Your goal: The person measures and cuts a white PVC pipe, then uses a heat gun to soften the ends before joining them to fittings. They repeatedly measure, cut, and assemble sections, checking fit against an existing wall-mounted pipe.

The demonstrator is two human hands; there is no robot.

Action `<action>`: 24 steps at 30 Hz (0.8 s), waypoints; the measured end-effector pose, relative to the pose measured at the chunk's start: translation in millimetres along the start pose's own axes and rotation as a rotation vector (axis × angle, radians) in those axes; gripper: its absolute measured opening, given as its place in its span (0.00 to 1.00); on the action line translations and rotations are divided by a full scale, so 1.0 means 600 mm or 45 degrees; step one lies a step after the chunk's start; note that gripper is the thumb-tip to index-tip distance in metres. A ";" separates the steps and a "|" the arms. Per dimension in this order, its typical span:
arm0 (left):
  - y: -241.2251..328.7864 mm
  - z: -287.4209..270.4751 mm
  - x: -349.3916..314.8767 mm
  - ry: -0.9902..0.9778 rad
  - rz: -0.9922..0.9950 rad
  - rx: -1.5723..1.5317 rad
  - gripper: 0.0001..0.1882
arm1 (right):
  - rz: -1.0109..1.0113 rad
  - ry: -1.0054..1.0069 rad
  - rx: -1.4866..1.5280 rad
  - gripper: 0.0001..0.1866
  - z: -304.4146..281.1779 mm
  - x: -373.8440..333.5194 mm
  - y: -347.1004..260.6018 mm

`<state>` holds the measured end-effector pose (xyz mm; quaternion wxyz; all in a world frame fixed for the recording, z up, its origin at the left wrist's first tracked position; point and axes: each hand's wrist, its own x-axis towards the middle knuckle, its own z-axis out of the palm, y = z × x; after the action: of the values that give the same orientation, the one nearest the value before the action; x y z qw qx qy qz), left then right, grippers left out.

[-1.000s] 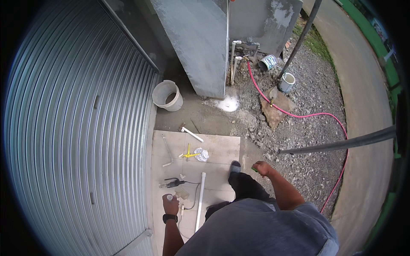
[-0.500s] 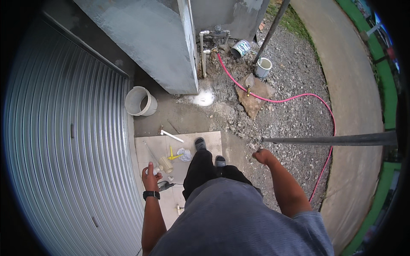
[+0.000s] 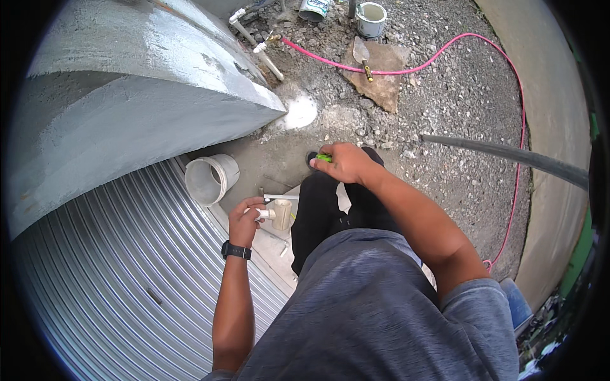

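My left hand, with a dark watch on its wrist, is closed around a white pipe fitting. A wider beige cylindrical pipe piece shows at the fitting's far end and appears joined to it. My right hand is in front of my thighs, above one shoe. Its fingers are wrapped round a small bright green object; most of that is covered, so its kind does not show. Behind the beige piece, a thin white pipe lies on the floor.
A whitish bucket leans by the ribbed metal shutter and grey wall. A pink hose runs from the tap pipe over gravel, past a trowel on a slab. A metal pole juts in at right.
My right hand has come left from over the gravel to in front of my legs, and the green object now shows. My left hand has risen with the fitting. The view has turned.
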<state>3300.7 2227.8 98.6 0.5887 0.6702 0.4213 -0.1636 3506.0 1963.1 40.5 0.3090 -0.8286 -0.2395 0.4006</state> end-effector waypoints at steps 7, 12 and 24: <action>0.138 0.103 0.196 -0.388 -0.027 0.058 0.17 | -0.415 0.229 0.134 0.25 -0.028 0.092 -0.063; 0.167 0.177 0.301 -0.431 -0.020 0.121 0.13 | -0.368 0.092 0.163 0.26 -0.082 0.181 0.025; 0.109 0.327 0.666 -0.244 -0.316 -0.438 0.11 | 0.329 -0.268 -0.211 0.22 -0.187 0.414 0.392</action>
<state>3640.7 2197.7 -194.3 0.7071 0.4844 0.4643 -0.2234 3772.1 1923.8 -198.5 0.1590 -0.8287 -0.1943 0.5003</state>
